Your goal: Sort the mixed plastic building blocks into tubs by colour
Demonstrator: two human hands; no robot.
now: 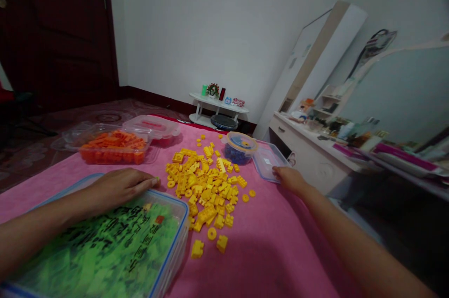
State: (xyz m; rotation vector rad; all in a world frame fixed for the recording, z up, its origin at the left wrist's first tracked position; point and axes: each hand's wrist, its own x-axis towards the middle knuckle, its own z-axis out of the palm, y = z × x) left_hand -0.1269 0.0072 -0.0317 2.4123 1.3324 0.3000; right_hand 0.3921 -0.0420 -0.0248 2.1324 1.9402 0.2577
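Note:
My left hand (126, 185) lies on the lid of a large clear box (140, 242) with a blue rim, full of green bricks. Its fingers stretch over the lid's far edge, and a small yellow-green spot shows at the fingertips. At the table's right edge, my right hand (287, 178) grips the near corner of a clear plastic container (268, 160) with a blue rim and a white label. Between the hands a loose heap of yellow toy bricks (206, 185) spreads over the pink tablecloth (259, 242).
A round tub (240, 148) of blue bricks stands beside the clear container. Further left are an open box of orange bricks (114, 146) and a lidded box (152, 127) with red contents. A white dresser (315, 148) stands to the right, a low white shelf (219, 104) by the wall.

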